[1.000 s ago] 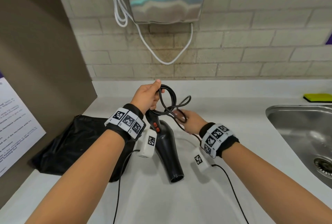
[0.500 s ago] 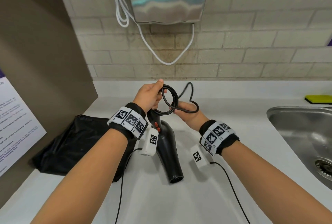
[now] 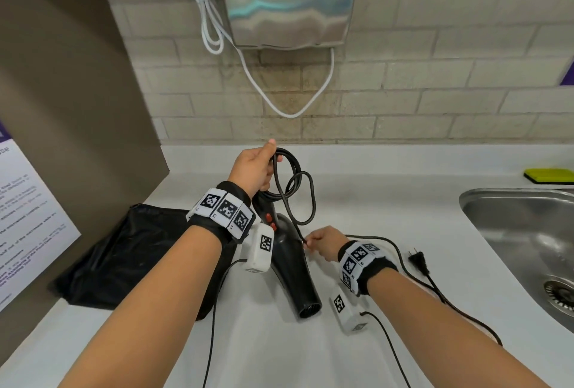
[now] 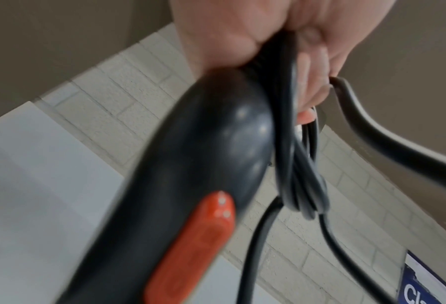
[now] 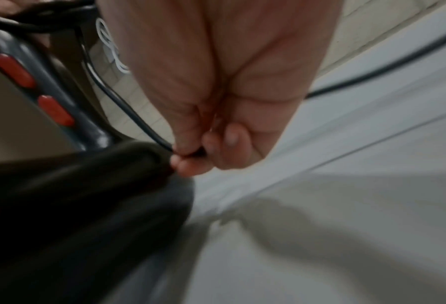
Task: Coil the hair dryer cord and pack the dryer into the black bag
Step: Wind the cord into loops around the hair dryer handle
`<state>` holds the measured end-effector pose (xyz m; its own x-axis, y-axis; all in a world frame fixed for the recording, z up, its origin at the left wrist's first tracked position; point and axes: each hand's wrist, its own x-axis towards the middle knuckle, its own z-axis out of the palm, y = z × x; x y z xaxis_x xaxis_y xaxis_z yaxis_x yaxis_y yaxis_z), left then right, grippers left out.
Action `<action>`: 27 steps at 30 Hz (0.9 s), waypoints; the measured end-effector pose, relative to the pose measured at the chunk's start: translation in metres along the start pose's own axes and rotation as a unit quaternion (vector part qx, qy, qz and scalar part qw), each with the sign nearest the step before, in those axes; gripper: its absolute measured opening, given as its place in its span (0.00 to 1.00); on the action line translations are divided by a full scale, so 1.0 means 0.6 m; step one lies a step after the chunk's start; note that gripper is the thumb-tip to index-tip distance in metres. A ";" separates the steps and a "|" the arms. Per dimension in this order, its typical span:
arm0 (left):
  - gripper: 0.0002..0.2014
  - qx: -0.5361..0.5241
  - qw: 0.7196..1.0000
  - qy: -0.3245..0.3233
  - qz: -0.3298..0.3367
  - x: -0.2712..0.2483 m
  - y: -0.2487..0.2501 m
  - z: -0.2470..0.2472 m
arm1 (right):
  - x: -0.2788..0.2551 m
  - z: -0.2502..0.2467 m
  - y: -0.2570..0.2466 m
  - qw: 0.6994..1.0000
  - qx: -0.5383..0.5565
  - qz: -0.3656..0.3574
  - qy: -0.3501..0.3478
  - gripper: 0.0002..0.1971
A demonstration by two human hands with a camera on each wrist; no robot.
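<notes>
The step in hand looks like coiling: several loops are gathered and a long tail is left loose, so the job is perhaps half done and the packing has not begun. To do it well, I would let the cord [image 3: 302, 198] slide through the right hand [image 3: 324, 246] rather than drag it, bring each new length up toward 12 o'clock to the left hand [image 3: 253, 170], and lay it as a loop the same size as those already hanging, so nothing twists or snags on the dryer's nozzle. The left hand is curled around the top of the hair dryer [image 3: 292, 266] handle together with the gathered loops; in the left wrist view the strands run between its fingers [image 4: 310, 88] and the handle, pressed against it, with the orange switch below. The loops hang on the 3 o'clock side of that hand. The right hand sits at about 4 o'clock from the left, just beside the dryer body, pinching a single strand between thumb and fingertips [image 5: 190, 164]. From there the slack runs off toward 3 o'clock along the counter [image 3: 388, 201] and curves back toward 5 o'clock, where the plug [image 3: 417, 260] lies flat, well apart from both hands. The black bag [image 3: 124, 260] lies crumpled at 9 o'clock of the dryer, against the side wall; whether its mouth is open I cannot tell.
</notes>
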<state>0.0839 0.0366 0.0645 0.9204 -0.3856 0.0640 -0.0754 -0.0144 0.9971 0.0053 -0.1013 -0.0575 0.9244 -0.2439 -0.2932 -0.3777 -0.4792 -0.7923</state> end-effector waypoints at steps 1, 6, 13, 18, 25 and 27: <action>0.20 -0.001 1.000 0.001 0.001 0.000 0.000 0.002 | 0.000 0.001 -0.005 1.000 0.016 -0.008 0.009 0.11; 0.20 -0.005 1.000 0.009 0.001 0.001 0.000 0.005 | -0.011 -0.021 -0.047 0.974 0.201 -0.056 0.094 0.18; 0.20 0.002 1.000 0.010 0.006 0.002 -0.001 0.009 | -0.041 -0.067 -0.095 0.931 0.312 -0.145 0.124 0.10; 0.20 0.017 1.000 -0.003 0.009 -0.001 0.003 0.018 | -0.050 -0.070 -0.115 0.918 0.319 -0.186 0.145 0.15; 0.20 0.064 0.996 -0.060 0.028 -0.012 0.005 0.041 | -0.038 -0.064 -0.149 0.944 0.109 -0.149 0.272 0.19; 0.20 0.062 0.995 -0.069 0.027 -0.013 0.005 0.042 | -0.034 -0.065 -0.147 0.936 0.092 -0.125 0.316 0.19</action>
<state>0.0669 0.0164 0.0662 0.8525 -0.5124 0.1031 -0.1790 -0.1009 0.9787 0.0176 -0.0868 0.0391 0.7449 -0.6215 0.2426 -0.0852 -0.4493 -0.8893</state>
